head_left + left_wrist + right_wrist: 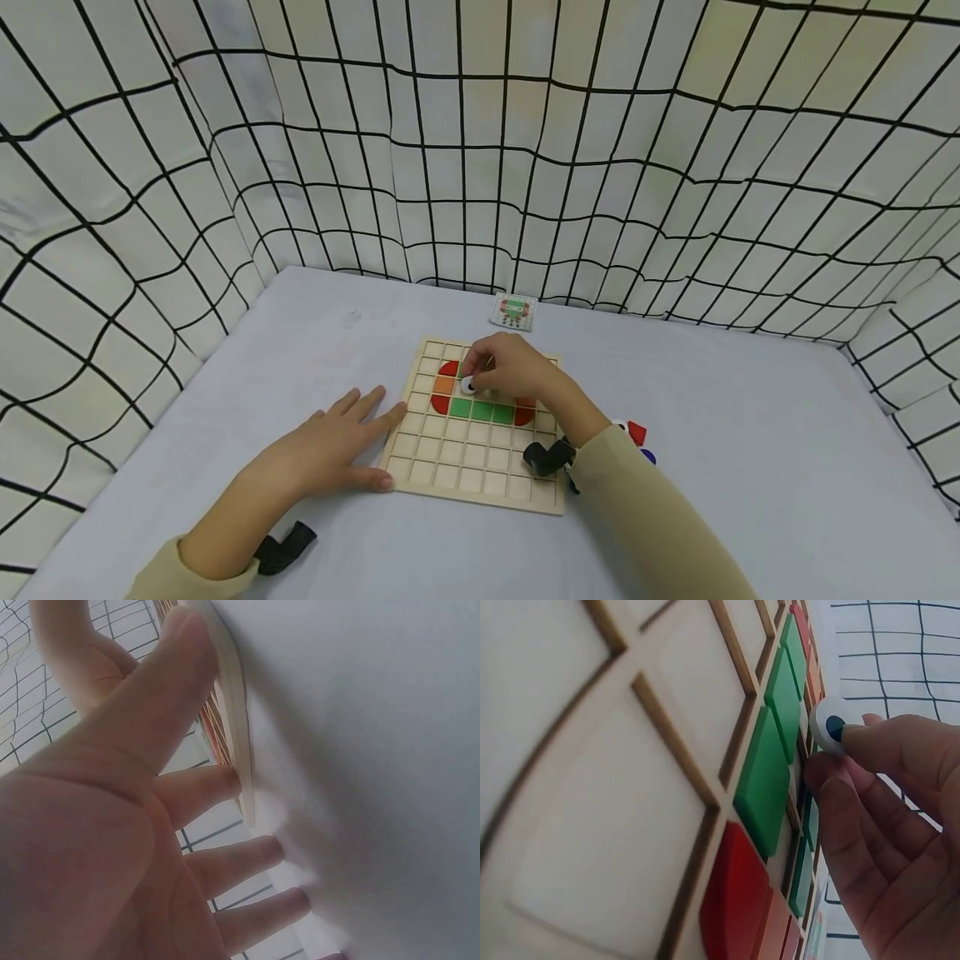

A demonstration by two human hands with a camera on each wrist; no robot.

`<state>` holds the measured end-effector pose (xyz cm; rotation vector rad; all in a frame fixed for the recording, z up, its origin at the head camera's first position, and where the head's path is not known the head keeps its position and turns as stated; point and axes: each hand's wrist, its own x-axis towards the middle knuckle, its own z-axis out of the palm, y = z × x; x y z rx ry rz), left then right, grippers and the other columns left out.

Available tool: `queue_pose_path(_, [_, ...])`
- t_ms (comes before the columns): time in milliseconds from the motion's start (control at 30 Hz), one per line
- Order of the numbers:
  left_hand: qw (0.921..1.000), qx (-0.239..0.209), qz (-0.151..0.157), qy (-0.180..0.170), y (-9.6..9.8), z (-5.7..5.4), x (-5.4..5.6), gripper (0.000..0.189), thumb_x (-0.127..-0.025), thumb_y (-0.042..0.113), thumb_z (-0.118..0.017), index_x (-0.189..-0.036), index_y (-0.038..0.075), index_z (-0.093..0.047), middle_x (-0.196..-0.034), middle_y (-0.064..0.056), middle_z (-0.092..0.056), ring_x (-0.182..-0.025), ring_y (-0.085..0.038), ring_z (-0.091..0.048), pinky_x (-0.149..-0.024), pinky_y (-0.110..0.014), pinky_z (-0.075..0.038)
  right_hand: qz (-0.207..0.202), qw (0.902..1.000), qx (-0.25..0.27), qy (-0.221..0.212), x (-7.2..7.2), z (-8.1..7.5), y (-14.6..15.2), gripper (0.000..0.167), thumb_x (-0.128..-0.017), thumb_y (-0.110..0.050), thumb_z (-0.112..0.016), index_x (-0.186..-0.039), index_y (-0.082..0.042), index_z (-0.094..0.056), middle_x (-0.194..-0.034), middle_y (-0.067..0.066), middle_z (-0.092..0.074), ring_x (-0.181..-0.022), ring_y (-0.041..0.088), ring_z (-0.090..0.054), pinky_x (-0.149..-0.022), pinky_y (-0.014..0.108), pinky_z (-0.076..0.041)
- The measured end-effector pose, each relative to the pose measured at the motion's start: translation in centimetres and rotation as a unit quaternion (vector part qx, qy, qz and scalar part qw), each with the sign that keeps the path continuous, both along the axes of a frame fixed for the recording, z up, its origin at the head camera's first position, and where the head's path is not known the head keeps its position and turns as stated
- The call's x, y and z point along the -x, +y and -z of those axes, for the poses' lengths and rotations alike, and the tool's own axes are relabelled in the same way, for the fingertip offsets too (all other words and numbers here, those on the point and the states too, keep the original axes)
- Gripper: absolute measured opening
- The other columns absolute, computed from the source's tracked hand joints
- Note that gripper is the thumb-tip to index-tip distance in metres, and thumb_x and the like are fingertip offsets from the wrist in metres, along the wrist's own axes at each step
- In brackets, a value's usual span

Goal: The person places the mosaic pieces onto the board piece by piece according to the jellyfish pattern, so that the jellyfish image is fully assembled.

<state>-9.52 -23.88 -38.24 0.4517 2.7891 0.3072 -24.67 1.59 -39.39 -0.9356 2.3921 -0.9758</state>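
A wooden grid board (450,454) lies on the white table with red, orange and green pieces set in its upper cells. Between thumb and fingers, my right hand (517,367) pinches a round white eye piece (829,726) with a black dot, just over the upper part of the board. A row of green tiles (482,411) runs below it, with red rounded pieces (440,404) at the ends. My left hand (337,446) is spread flat at the board's left edge, its thumb and index finger (202,796) touching the rim.
Behind the board lies a small pattern card (514,312) showing a green and red figure. Several loose pieces, among them a red one (637,432) and a blue one (648,456), sit right of the board by my right forearm. Black netting (465,150) over white cloth encloses the table.
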Motion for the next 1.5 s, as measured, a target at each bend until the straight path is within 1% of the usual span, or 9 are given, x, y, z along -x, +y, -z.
queue_pose_path(100, [1.0, 0.001, -0.001, -0.004, 0.0, 0.0, 0.0, 0.095, -0.079, 0.066, -0.069, -0.156, 0.02, -0.037, -0.162, -0.021, -0.026, -0.145, -0.053, -0.023, -0.101, -0.075, -0.033, -0.001, 0.9999, -0.012, 0.007, 0.0, 0.1, -0.4, 0.008, -0.091, -0.008, -0.07, -0.091, -0.016, -0.073, -0.082, -0.005, -0.068, -0.077, 0.014, -0.059, -0.071, 0.028, -0.049])
queue_pose_path(233, [1.0, 0.001, 0.002, -0.007, 0.1, -0.1, 0.0, 0.094, -0.08, 0.065, -0.069, -0.156, 0.02, -0.036, -0.162, -0.022, -0.026, -0.145, -0.054, -0.023, -0.102, -0.075, -0.033, 0.004, 0.9995, -0.027, 0.018, -0.3, -0.1, -0.8, 0.01, -0.091, -0.007, -0.069, -0.088, -0.016, -0.073, -0.079, -0.005, -0.067, -0.075, 0.014, -0.058, -0.072, 0.029, -0.048])
queue_pose_path(467, [1.0, 0.006, 0.003, -0.003, 0.0, -0.2, -0.1, 0.095, -0.08, 0.065, -0.069, -0.156, 0.019, -0.037, -0.161, -0.022, -0.027, -0.144, -0.054, -0.024, -0.1, -0.075, -0.034, 0.009, 0.9978, -0.056, 0.033, -0.6, -0.1, -1.4, 0.009, -0.092, -0.011, -0.07, -0.088, -0.019, -0.073, -0.078, -0.007, -0.066, -0.076, 0.012, -0.059, -0.072, 0.028, -0.049])
queue_pose_path(767, [1.0, 0.002, 0.004, -0.003, 0.2, -0.2, 0.0, 0.095, -0.079, 0.064, -0.071, -0.156, 0.018, -0.037, -0.161, -0.023, -0.027, -0.144, -0.055, -0.024, -0.101, -0.076, -0.033, 0.032, 0.9982, -0.042, 0.028, -0.6, 0.0, -0.4, 0.006, -0.092, -0.012, -0.071, -0.092, -0.018, -0.071, -0.079, -0.005, -0.063, -0.075, 0.014, -0.056, -0.072, 0.031, -0.047])
queue_pose_path(1000, [1.0, -0.003, 0.004, -0.004, 0.2, -0.1, 0.1, 0.095, -0.079, 0.063, -0.071, -0.156, 0.018, -0.037, -0.161, -0.023, -0.027, -0.143, -0.055, -0.024, -0.101, -0.076, -0.033, 0.014, 0.9987, -0.041, 0.025, -0.5, 0.1, -0.4, 0.005, -0.091, -0.012, -0.072, -0.092, -0.017, -0.072, -0.078, -0.004, -0.065, -0.073, 0.013, -0.057, -0.07, 0.029, -0.048])
queue_pose_path(1167, [1.0, -0.005, 0.003, -0.004, 0.0, 0.0, 0.1, 0.095, -0.08, 0.064, -0.071, -0.156, 0.018, -0.037, -0.161, -0.023, -0.027, -0.144, -0.055, -0.023, -0.102, -0.076, -0.032, 0.018, 0.9984, -0.047, 0.025, -0.5, 0.3, -0.6, 0.005, -0.091, -0.015, -0.073, -0.093, -0.019, -0.072, -0.079, -0.005, -0.065, -0.075, 0.013, -0.058, -0.071, 0.03, -0.048])
queue_pose_path(1300, [1.0, -0.003, 0.002, -0.005, 0.0, 0.0, 0.1, 0.095, -0.08, 0.063, -0.071, -0.156, 0.018, -0.037, -0.161, -0.022, -0.027, -0.144, -0.055, -0.023, -0.102, -0.076, -0.032, 0.029, 0.9988, -0.03, 0.026, -0.4, 0.2, 0.3, 0.005, -0.091, -0.017, -0.074, -0.095, -0.019, -0.072, -0.079, -0.004, -0.064, -0.073, 0.014, -0.057, -0.069, 0.03, -0.048])
queue_pose_path(1400, [1.0, -0.001, 0.006, -0.001, 0.1, -0.1, 0.0, 0.094, -0.08, 0.064, -0.07, -0.156, 0.018, -0.037, -0.161, -0.023, -0.027, -0.144, -0.055, -0.024, -0.101, -0.076, -0.033, 0.039, 0.9983, -0.013, 0.043, -0.4, -0.2, 1.8, 0.007, -0.092, -0.018, -0.073, -0.099, -0.017, -0.072, -0.081, -0.003, -0.063, -0.072, 0.015, -0.057, -0.066, 0.03, -0.048])
queue_pose_path(1500, [1.0, 0.003, 0.007, 0.002, 0.1, -0.2, -0.1, 0.094, -0.08, 0.064, -0.07, -0.156, 0.018, -0.037, -0.161, -0.023, -0.027, -0.143, -0.055, -0.025, -0.1, -0.076, -0.034, 0.052, 0.997, 0.003, 0.057, -0.4, -0.8, 3.7, 0.011, -0.093, -0.019, -0.072, -0.103, -0.014, -0.072, -0.085, -0.003, -0.064, -0.075, 0.016, -0.057, -0.066, 0.031, -0.049])
